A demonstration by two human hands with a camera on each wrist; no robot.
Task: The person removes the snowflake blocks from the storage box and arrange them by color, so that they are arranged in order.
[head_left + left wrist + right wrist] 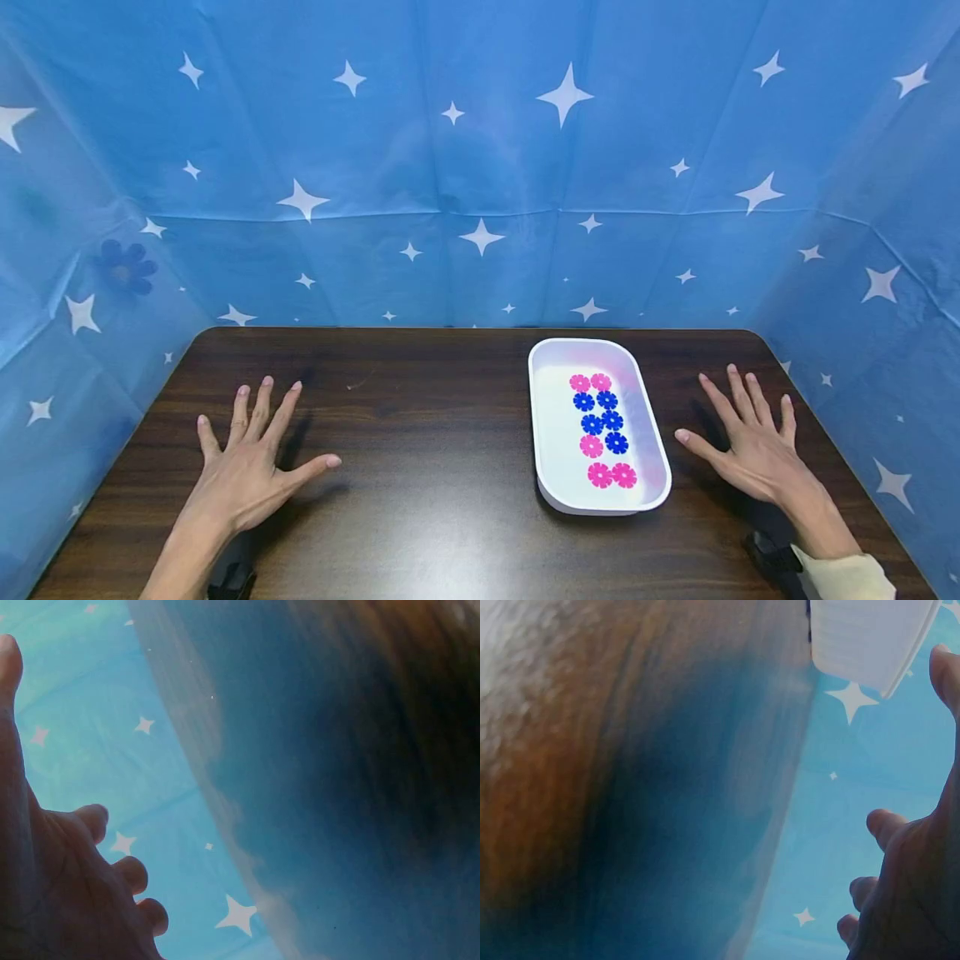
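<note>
My left hand (243, 475) is spread over the left side of the table, palm down, holding nothing. On the right, my right hand (757, 450) has its fingers spread too, with the thumb pointing at the white tray (551, 433) beside it. Inside the tray lie several pink flower-shaped discs (591, 446) and several blue flower-shaped discs (592, 424), set roughly in two columns. The left wrist view shows the left hand (75, 885) with fingers apart. In the right wrist view, the tray's outer wall (870, 645) appears above the right hand (915, 877).
The dark wooden table (420, 417) has rounded back corners. A blue curtain (495, 167) with white stars hangs behind it and along both sides. A dark strap (772, 554) sits at my right wrist, beside a pale sleeve (847, 575).
</note>
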